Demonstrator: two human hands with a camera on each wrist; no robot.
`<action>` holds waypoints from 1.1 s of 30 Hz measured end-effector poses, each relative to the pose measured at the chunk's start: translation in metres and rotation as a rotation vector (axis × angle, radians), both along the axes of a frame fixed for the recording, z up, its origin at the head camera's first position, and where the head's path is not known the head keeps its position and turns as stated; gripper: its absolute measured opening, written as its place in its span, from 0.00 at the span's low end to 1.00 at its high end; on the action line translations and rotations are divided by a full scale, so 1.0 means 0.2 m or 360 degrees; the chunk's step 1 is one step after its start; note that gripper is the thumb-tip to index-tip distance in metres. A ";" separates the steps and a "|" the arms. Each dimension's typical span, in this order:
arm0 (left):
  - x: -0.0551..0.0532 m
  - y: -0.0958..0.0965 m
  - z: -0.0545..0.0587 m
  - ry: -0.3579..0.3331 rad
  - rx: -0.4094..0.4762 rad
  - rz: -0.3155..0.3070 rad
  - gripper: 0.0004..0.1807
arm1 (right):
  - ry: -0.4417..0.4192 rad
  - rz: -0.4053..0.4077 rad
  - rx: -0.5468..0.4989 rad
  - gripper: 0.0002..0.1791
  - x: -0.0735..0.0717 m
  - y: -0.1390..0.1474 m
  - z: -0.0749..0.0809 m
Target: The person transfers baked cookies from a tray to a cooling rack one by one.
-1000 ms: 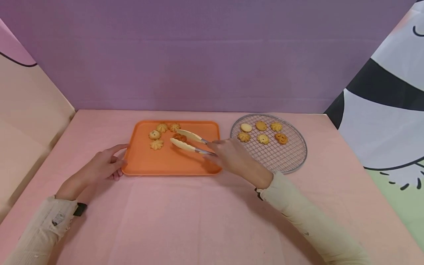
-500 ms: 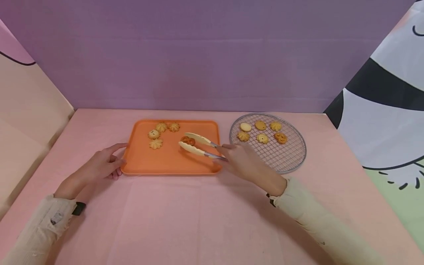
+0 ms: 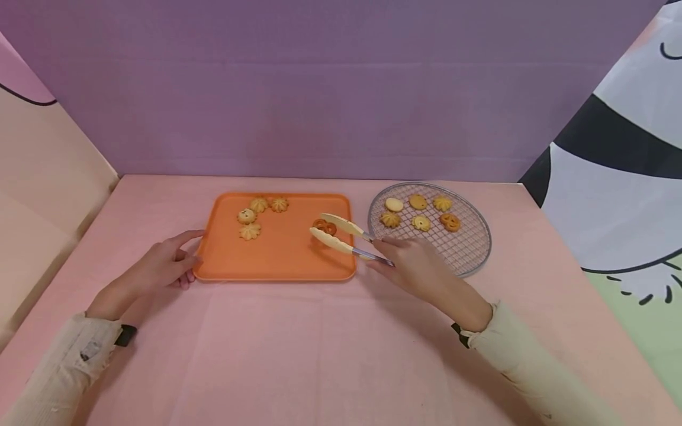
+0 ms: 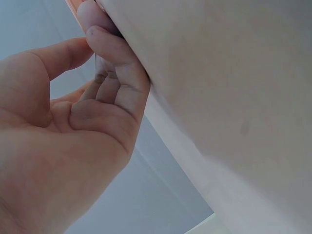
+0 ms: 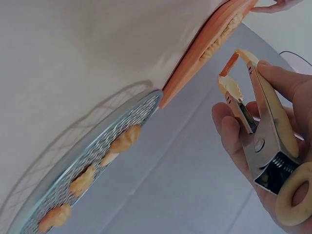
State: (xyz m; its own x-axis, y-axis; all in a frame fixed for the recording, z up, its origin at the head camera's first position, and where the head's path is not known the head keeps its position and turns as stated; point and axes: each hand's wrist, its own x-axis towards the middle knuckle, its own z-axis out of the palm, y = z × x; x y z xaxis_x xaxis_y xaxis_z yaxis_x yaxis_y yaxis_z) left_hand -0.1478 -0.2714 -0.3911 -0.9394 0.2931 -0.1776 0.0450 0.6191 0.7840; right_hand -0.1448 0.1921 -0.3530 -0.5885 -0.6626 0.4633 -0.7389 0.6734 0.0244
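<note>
My right hand point(image 3: 426, 269) grips metal tongs point(image 3: 367, 254) with cream tips over the right part of an orange tray point(image 3: 266, 260). Between the tips sits a brown pretzel-shaped cookie point(image 3: 324, 227). In the right wrist view the pretzel-shaped cookie point(image 5: 229, 64) spans the tips of the tongs point(image 5: 258, 136), raised off the tray. My left hand point(image 3: 160, 266) holds the tray's left edge, index finger and thumb at the rim. The left wrist view shows the other fingers of the left hand point(image 4: 117, 92) curled beside the tray corner.
Several cookies point(image 3: 249, 231) lie in the tray's back left. To its right is a round wire mesh rack point(image 3: 453, 251) with two rows of cookies, among them another pretzel-shaped cookie point(image 3: 450, 222). A purple wall point(image 3: 341, 118) stands behind the pink table point(image 3: 266, 355).
My right hand has drawn back to the right, carrying the pretzel-shaped cookie in the tongs from the tray's middle toward its right edge. The left hand stays at the tray.
</note>
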 end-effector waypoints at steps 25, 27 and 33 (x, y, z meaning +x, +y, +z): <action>0.00 0.01 0.00 0.0005 -0.0054 -0.0006 0.35 | 0.0069 -0.0187 -0.0073 0.19 0.14 0.38 -0.01; 0.00 0.01 0.00 0.0003 -0.0059 -0.0001 0.36 | 0.0055 -0.0224 -0.0077 0.19 0.14 0.41 -0.01; 0.00 0.01 0.00 -0.0011 -0.0071 -0.0002 0.36 | 0.0050 -0.0305 -0.0059 0.17 0.15 0.51 -0.03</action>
State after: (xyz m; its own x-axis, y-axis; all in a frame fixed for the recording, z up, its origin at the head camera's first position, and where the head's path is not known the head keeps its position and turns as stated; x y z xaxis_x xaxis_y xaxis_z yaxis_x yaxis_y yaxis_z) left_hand -0.1481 -0.2686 -0.3906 -0.9377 0.2862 -0.1971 0.0405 0.6532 0.7561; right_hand -0.1143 0.2935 -0.3587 -0.6872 -0.5217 0.5055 -0.5961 0.8027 0.0180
